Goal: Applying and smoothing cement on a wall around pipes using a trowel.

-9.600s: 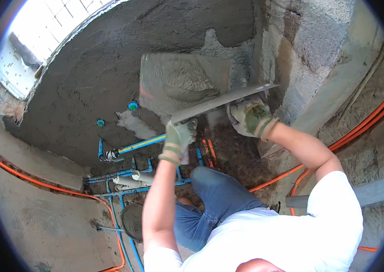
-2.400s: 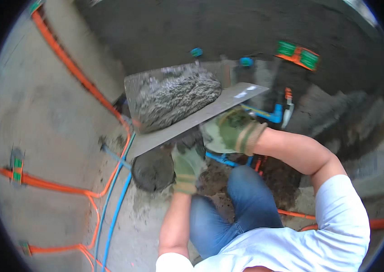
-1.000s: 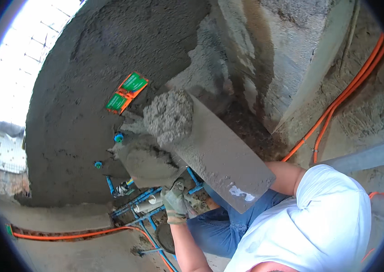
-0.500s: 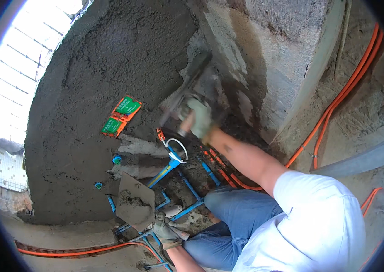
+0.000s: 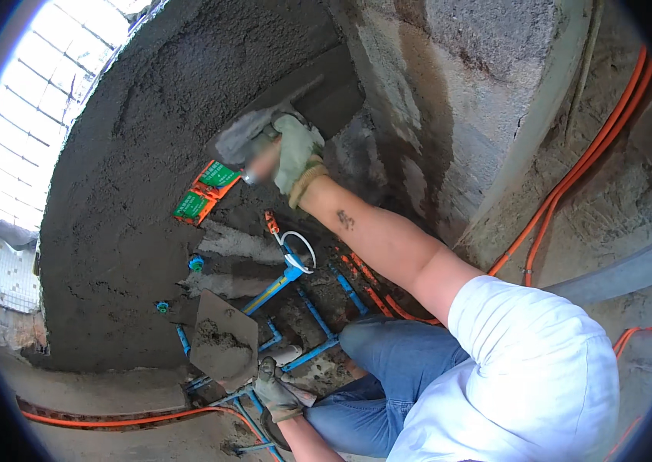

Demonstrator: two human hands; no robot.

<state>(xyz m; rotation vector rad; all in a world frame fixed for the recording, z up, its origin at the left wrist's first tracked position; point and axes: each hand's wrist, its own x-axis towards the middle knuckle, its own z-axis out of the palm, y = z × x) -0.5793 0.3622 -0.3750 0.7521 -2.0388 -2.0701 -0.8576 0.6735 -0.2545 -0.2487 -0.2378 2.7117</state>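
My right hand (image 5: 295, 150), in a pale work glove, grips a plastering trowel (image 5: 243, 134) by its handle. The blade lies against the grey mortar wall (image 5: 149, 131), above and right of two electrical boxes with green and orange covers (image 5: 217, 179). Behind the blade, a smoother band of mortar (image 5: 334, 85) runs toward the wall corner. Low down near my knees, my gloved left hand (image 5: 276, 391) is closed on a plasterer's hawk (image 5: 240, 323). A small heap of wet mortar (image 5: 217, 345) sits on that plate.
Blue water pipes (image 5: 314, 353) and a white cable loop (image 5: 309, 245) stand out below the plaster. Capped blue pipe outlets (image 5: 196, 263) poke from the wall. Orange conduits (image 5: 572, 169) run along the right side. A rough column (image 5: 457, 85) adjoins the mortared wall.
My right hand has swept the trowel up and left across the wall, away from the corner, and smoother mortar now shows there. The left hand with the hawk has barely moved.
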